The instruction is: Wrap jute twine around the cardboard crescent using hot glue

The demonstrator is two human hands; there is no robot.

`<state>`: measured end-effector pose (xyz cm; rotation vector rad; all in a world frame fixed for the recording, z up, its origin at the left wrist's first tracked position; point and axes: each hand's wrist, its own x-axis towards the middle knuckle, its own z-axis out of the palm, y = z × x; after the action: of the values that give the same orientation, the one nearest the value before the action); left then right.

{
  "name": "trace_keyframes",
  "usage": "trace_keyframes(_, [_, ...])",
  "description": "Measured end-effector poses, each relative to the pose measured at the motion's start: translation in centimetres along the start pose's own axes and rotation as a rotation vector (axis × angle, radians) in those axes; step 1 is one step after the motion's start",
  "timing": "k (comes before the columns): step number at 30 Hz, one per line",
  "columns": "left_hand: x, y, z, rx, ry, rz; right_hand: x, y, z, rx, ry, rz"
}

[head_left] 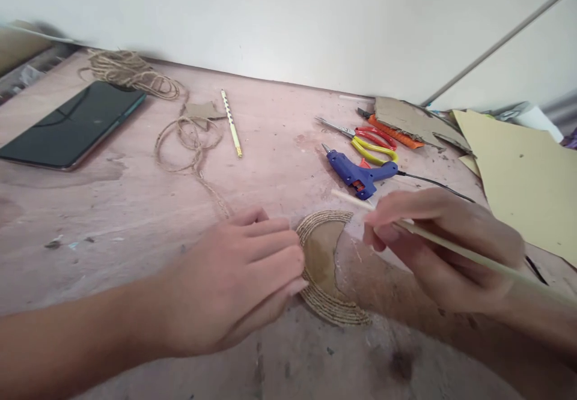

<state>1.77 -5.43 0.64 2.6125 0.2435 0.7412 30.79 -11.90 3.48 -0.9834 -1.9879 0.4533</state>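
A crescent-shaped piece of cardboard (322, 256) lies flat on the table, with rows of twine (336, 311) following its curved outer edge. My left hand (252, 274) is closed at the crescent's left edge, fingers together and the tips pressed on it. From under that hand a strand of jute twine (211, 193) runs back to loose loops. Between the thumb and fingers of my right hand (433, 244) is a long, thin, pale stick (455, 242), held slanting above the table right of the crescent. Its far end points toward a blue glue gun (351, 172).
Behind the glue gun lie scissors (372, 145) with red and yellow handles, an orange cutter (396, 131) and cardboard scraps (401, 118). A yellow sheet (523, 178) is at right. Farther left are a pencil (232, 124), a phone (72, 124) and a twine bundle (126, 69).
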Motion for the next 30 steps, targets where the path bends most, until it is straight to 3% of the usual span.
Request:
trace_keyframes(4, [0.6,1.0,0.6,0.076,-0.078,0.082,0.5,0.7,-1.1,-0.105,-0.062,0.062])
trace_keyframes(9, [1.2,2.0,1.7,0.178,-0.104,-0.045,-1.0,0.5,-0.6,-0.022,-0.336,0.068])
trace_keyframes(13, [0.6,1.9,1.9,0.302,-0.111,-0.103,-2.3,-0.6,0.2,-0.043,-0.428,0.074])
trace_keyframes(23, [0.0,1.4,1.4,0.246,-0.094,-0.043,-2.2,-0.4,1.4,0.013,-0.411,-0.063])
trace_keyframes(30, [-1.1,0.8,0.8,0.171,-0.074,-0.036,-2.2,-1.4,1.1,0.207,-0.412,-0.006])
